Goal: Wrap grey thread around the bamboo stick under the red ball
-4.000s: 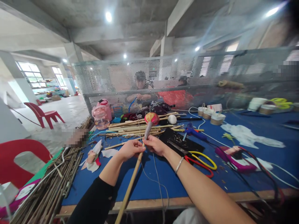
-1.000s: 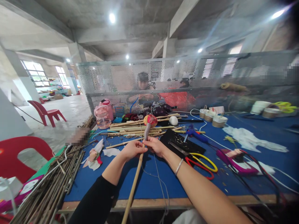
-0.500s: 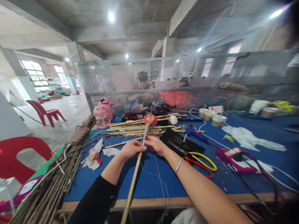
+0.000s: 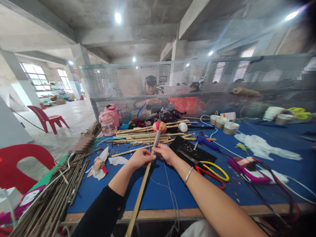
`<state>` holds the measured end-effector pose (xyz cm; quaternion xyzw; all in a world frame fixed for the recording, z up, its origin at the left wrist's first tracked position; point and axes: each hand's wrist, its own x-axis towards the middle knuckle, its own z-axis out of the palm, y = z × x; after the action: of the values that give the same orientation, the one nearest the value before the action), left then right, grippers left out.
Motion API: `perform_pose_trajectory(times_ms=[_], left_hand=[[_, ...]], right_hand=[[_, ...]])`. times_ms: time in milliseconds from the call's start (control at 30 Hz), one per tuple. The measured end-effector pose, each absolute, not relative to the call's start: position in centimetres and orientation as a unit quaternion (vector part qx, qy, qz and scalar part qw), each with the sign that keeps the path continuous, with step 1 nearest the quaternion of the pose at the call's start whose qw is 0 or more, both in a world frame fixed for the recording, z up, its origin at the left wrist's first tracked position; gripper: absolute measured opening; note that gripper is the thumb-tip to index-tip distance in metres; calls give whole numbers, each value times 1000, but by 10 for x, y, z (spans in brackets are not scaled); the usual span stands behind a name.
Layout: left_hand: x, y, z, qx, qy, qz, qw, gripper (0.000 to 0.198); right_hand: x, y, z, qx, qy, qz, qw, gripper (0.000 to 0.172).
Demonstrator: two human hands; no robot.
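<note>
A pale wooden stick [image 4: 141,190] slants up from the lower edge, and both my hands grip it near its upper part. My left hand [image 4: 138,159] is closed round the stick, thumb along it. Just above, my right hand [image 4: 165,153] pinches it at the lower end of a grey wrapped section [image 4: 157,139]. A red and yellow ball-shaped head [image 4: 159,127] tops the stick. Thin grey thread [image 4: 170,187] hangs from beside my right fingers over the table edge; whether those fingers also hold it is hidden.
On the blue tabletop [image 4: 98,194], scissors [image 4: 214,171] and a blue glue gun [image 4: 207,141] lie to the right. Several sticks [image 4: 128,137] and a white ball [image 4: 182,127] lie behind my hands. Bundled twigs [image 4: 56,194] line the left. A perforated screen [image 4: 118,79] stands behind; a person sits beyond.
The stick has turned about its length, so the ball shows a different red and yellow pattern. Its top has shifted slightly right. Both hands stay nearly in place.
</note>
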<state>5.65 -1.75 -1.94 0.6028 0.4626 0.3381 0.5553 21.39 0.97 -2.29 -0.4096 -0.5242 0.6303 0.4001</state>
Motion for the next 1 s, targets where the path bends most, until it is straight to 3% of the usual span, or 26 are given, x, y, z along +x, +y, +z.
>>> perform_pose_trajectory(times_ms=[133,333,600,833,1000], left_hand=[[54,-18,-15,599,453,345,563,43],[53,-23,-4,499,376,320,712,42],[56,-20,-13,586,456,353,570,42],[50,-21,-4,479,356,318,737,35],[50,-17,-14,492,400,280,721,35]], right_hand=[[215,9,-21,-393,-526,639,402,34],[218,9,-18,-309,-508,692,409,39],[214,12,-26,-368,-528,655,396,38],[214,5,-17,-313,-493,701,410,39],[206,3,-23,-371,-499,672,402,36]])
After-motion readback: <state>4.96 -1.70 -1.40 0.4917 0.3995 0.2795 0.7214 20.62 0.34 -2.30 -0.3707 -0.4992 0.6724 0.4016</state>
